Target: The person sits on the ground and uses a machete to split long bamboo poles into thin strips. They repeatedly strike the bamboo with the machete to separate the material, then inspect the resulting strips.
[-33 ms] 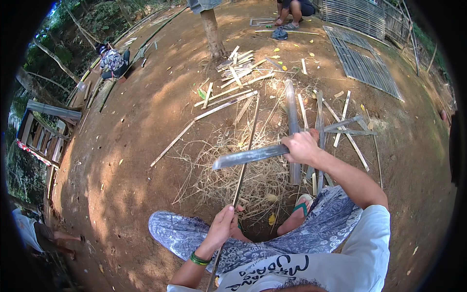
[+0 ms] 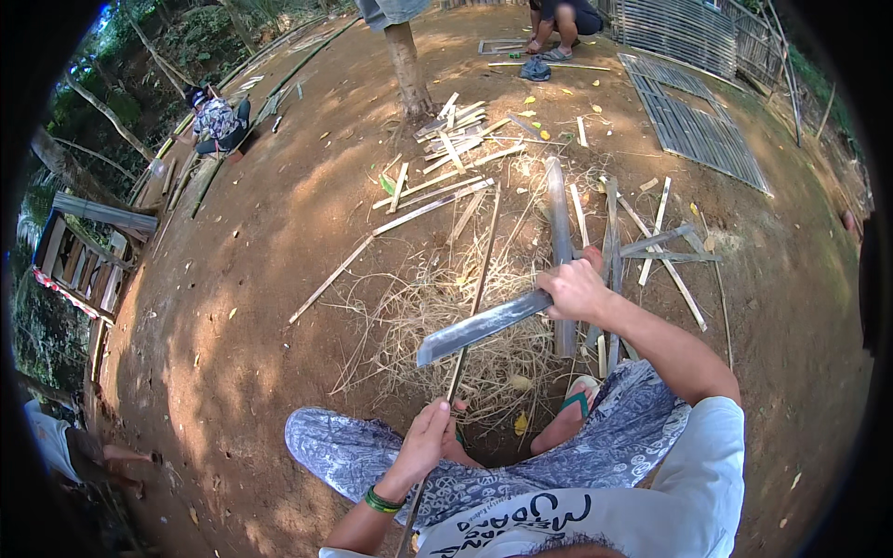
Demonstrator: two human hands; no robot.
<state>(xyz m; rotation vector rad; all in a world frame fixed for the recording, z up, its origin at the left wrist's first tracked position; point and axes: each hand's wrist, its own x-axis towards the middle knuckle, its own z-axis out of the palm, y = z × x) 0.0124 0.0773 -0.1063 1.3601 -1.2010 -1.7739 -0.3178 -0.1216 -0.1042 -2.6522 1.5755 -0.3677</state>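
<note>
A: Bamboo strip, long and thin, stands in the middle of the frame. Its low end passes through the left hand at the lower centre, and it runs up and away over the ground.

B: How is the grip of that hand?

A: It is clenched around the strip, just above the knees in the patterned trousers. A green band is on the wrist.

B: And the right hand?

A: It is right of centre, and its grip is closed on the handle of a big knife. The flat grey blade points to the lower left and meets the strip near its tip, where the two cross.

B: What lies under them?

A: A heap of dry shavings on the brown earth. A foot in a green sandal is at the right edge of the heap.

B: Further up?

A: Split bamboo pieces lie scattered in the upper centre, beside a tree trunk. Woven bamboo panels lie at the upper right. One person sits at the upper left, another person squats at the top edge.
</note>
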